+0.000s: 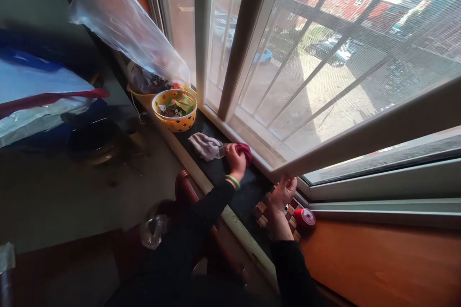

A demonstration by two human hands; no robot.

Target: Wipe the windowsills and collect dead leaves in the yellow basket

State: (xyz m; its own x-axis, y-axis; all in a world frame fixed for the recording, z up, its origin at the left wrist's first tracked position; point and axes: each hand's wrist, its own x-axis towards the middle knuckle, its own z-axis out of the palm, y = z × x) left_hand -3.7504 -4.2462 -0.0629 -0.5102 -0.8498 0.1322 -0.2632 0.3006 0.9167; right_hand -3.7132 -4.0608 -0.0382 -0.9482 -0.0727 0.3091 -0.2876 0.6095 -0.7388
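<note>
My left hand (236, 160), with a pale green bangle on its wrist, is closed on a dark red cloth (245, 151) and presses it on the dark windowsill (248, 191) beside the frame. Just left of it lies a crumpled greyish cloth (205, 147). My right hand (284, 194) has its fingers curled at the lower edge of the window frame (324, 146); its fingertips are partly hidden. Below that hand is a brown-and-tan checkered mat (262, 213), with a red round item (305, 217) like a spool at its side.
A yellow basket (180, 123) holding small packets stands farther along the sill, near a clear plastic bag (126, 24). A reddish wooden chair part (183, 184) rises beside the sill. Bars (298, 81) show beyond the mesh. Blue and white bags (39, 86) are at left.
</note>
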